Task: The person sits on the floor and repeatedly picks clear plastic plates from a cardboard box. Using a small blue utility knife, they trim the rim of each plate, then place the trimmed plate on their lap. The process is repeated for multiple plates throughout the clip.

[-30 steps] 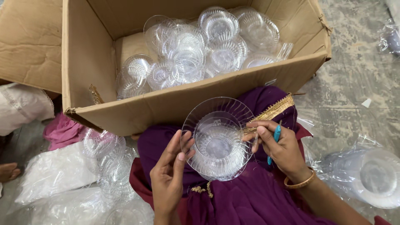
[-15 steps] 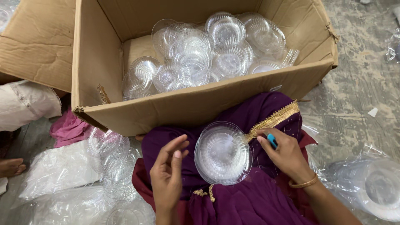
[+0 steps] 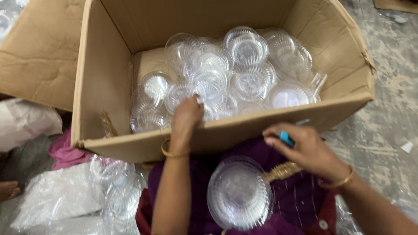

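While the left hand [image 3: 188, 114] reached over the near wall of the cardboard box [image 3: 100, 87], its fingers were curled down among the clear plastic bowls [image 3: 217, 82] heaped inside, though whether they had closed on one could not be told because the knuckles hid the fingertips. The right hand [image 3: 305, 150], at about three o'clock from the left, hovered just outside the box's front wall with its fingers loosely bent around a small blue object [image 3: 286, 138], apparently pinched so the palm stayed free. Below both hands, at six o'clock, a single clear bowl [image 3: 238, 193] rested on the purple cloth [image 3: 300, 200] of the lap, likely parked there because neither hand held it. It was round, so it had no real long axis; its mouth faced up toward the camera, tilted slightly. The bowls in the box lay nested and tumbled at mixed angles. At eight o'clock, clear plastic bags [image 3: 61, 200] lay crumpled on the floor [image 3: 383, 130].
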The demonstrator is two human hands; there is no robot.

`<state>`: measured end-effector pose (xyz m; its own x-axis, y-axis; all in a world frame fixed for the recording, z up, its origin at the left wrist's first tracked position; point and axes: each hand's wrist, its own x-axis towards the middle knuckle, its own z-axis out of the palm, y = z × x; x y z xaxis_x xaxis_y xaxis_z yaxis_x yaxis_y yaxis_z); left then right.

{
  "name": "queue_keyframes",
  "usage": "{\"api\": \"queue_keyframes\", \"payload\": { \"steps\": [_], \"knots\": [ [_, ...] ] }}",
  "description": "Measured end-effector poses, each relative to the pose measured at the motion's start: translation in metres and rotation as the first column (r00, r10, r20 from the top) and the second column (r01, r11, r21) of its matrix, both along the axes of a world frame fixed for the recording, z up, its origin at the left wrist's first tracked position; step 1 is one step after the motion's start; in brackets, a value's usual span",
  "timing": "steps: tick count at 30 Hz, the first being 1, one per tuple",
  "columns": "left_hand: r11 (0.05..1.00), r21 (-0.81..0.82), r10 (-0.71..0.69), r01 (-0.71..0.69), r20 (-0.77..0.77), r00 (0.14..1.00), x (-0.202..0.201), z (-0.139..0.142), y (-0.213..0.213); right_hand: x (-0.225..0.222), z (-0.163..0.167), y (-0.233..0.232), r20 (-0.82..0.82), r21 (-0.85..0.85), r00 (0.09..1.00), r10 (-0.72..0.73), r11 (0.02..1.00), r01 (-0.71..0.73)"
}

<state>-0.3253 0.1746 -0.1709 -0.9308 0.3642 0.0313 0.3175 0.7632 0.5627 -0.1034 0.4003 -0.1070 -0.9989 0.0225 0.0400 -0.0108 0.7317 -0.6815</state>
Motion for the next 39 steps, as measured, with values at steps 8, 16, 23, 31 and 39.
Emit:
{"api": "queue_keyframes", "payload": {
  "steps": [8,16,23,31,39],
  "knots": [
    [0.946,0.321,-0.061,-0.045,0.311,0.949,-0.056,-0.021,-0.035,-0.284,-0.058,-0.022,0.096,0.364,0.938,0.334,0.865,-0.345],
    [0.966,0.143,0.217,-0.214,-0.007,0.976,-0.072,-0.009,-0.048,-0.376,-0.146,-0.062,0.319,0.418,0.945,0.068,0.885,-0.204],
    [0.97,0.156,0.185,-0.185,0.017,0.983,-0.066,0.0,-0.04,-0.388,-0.151,-0.051,0.372,0.043,0.894,0.248,0.958,-0.284],
    [0.736,0.54,0.405,-0.408,0.131,0.905,-0.057,0.007,-0.051,-0.351,-0.042,0.006,-0.117,-0.495,0.834,0.539,0.697,-0.519],
    [0.053,0.834,-0.128,-0.55,0.552,0.824,-0.057,0.021,-0.07,-0.325,-0.023,-0.021,-0.123,-0.536,0.536,0.835,0.399,-0.744]
  ]
}}
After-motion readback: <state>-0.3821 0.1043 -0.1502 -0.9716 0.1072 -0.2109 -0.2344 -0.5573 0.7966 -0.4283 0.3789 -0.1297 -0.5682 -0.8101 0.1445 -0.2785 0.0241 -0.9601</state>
